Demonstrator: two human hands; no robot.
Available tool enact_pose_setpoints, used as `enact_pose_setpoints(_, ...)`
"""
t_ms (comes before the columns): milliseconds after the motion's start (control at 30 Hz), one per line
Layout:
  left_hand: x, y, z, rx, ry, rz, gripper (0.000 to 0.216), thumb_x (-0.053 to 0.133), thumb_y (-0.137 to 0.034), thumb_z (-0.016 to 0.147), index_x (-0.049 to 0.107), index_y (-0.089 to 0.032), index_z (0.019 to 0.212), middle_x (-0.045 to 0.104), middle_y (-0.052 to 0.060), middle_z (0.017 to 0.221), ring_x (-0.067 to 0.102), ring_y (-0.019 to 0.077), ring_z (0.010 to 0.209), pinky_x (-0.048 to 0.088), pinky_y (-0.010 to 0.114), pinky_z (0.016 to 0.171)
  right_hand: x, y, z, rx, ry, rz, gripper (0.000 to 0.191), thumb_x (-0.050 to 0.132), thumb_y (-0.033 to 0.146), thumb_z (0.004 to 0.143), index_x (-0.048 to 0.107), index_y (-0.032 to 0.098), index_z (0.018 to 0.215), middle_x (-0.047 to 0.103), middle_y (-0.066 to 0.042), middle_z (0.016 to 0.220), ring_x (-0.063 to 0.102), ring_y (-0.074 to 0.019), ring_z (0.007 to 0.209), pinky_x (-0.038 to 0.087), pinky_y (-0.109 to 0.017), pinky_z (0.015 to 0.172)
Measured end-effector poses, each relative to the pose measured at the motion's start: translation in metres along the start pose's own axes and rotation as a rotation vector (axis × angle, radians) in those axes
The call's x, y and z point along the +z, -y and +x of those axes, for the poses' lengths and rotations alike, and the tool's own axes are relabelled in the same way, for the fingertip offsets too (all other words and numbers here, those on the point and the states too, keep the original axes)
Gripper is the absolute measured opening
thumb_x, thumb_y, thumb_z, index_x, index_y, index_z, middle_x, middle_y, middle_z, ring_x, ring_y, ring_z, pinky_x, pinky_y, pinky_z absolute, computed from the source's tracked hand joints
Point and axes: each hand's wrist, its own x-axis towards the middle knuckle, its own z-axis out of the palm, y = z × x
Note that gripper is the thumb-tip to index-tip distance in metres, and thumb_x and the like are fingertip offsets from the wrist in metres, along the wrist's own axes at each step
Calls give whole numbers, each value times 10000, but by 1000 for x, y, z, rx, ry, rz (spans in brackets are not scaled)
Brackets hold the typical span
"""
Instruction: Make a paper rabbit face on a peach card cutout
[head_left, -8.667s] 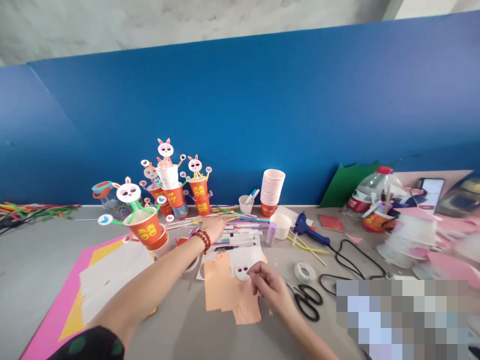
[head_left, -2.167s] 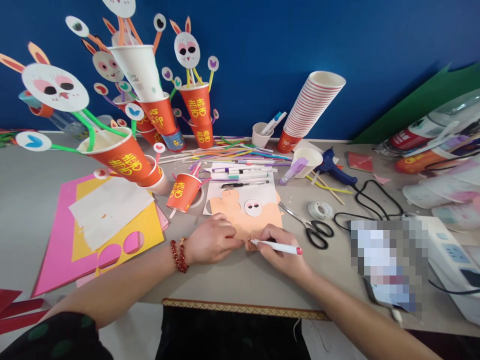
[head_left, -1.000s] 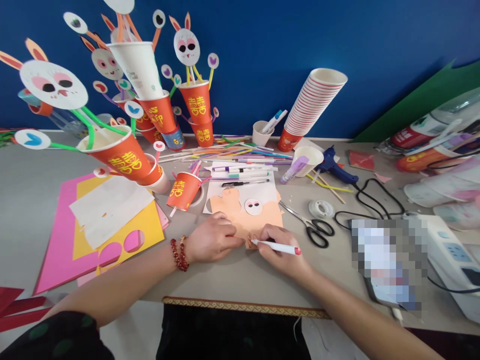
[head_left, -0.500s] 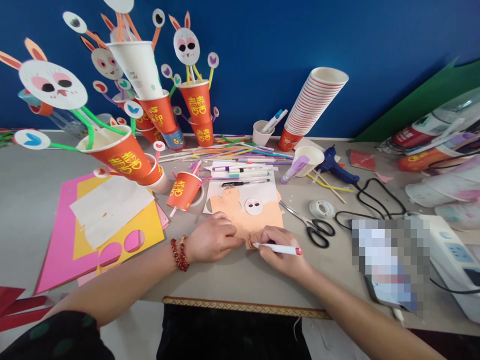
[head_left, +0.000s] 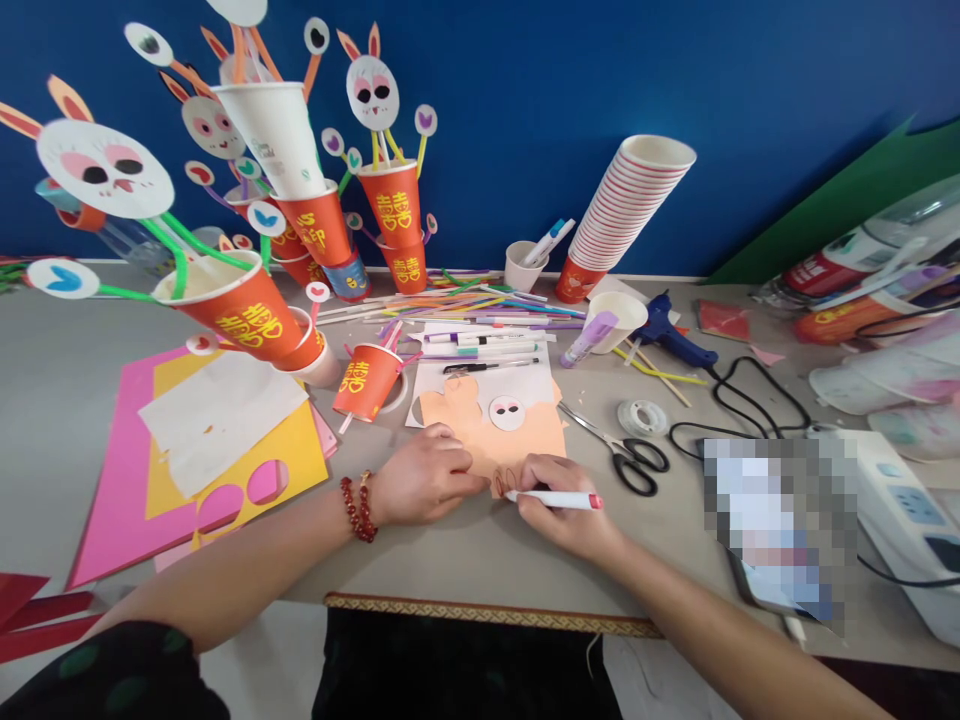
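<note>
Peach paper (head_left: pixel 476 445) is lying flat on the grey table (head_left: pixel 450 565), near the middle of the scene, covering part of a white sheet (head_left: pixel 521 384). Its narrow near end is sitting between the two hands. The right hand (head_left: pixel 574 515) is pinching a white marker (head_left: pixel 559 497), fingers closed around the barrel behind the tip, and the tip is pointing left at two small oval outlines (head_left: pixel 506 481); whether it is touching cannot be told. The left hand (head_left: pixel 424 480) is resting half open, fingers loosely bent, its index finger reaching the near left edge of the paper; it is gripping nothing that shows, and its pressure cannot be told.

Good marking here is, by my judgement, asking for a light, steady tip, the right hand braced on the table and the left fingertip pinning the sheet close to the ovals without smearing them.

In looks, the paper is showing a plain pale orange face, rounded cuts along its far left edge and dark, looping outlines on its near end. Farther up, it is carrying a white disc (head_left: pixel 508 413) with two black ovals under pink patches, while scissors (head_left: pixel 626 460) are lying just to its right
</note>
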Motion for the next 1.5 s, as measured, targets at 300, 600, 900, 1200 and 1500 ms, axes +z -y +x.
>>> enact_pose_setpoints(300, -1, -1, 0, -11, 1, -3, 210, 452, -219, 926, 654, -233, 980, 538, 9, 712, 482, 168, 700, 361, 336, 798, 0, -3, -2, 41, -68, -20, 177, 497, 135, 737, 393, 233, 631, 525, 39, 544, 470, -123, 488, 358, -235, 500)
enact_pose_setpoints(600, 1, 0, 0, -6, -1, -8, 197, 469, -202, 908, 647, -231, 989, 540, 6, 720, 488, 168, 710, 360, 337, 808, 2, -3, -2, 58, -89, -122, 164, 508, 126, 731, 414, 227, 642, 569, 33, 564, 498, -125, 508, 365, -235, 517)
enact_pose_setpoints(900, 1, -1, 0, -6, -12, -3, 194, 459, -224, 926, 647, -232, 973, 537, 6, 709, 489, 166, 703, 359, 331, 806, 2, -2, 0, 54, -66, -69, 172, 481, 99, 713, 397, 234, 648, 599, 33, 585, 541, -131, 532, 390, -239, 536)
enact_pose_setpoints(1200, 1, 0, 0, -7, -11, -8, 199, 462, -224, 920, 648, -234, 988, 546, 6, 718, 490, 164, 706, 360, 335, 813, 2, -2, 0, 54, -77, -95, 164, 492, 107, 714, 408, 230, 644, 606, 28, 592, 551, -133, 535, 392, -235, 532)
enact_pose_setpoints(1500, 2, 0, -1, -9, -20, -4, 199, 457, -220, 923, 652, -234, 960, 528, 2, 706, 489, 160, 695, 373, 337, 795, 3, -2, 0, 39, -67, -93, 173, 488, 98, 705, 401, 234, 643, 614, 34, 591, 560, -134, 540, 397, -238, 537)
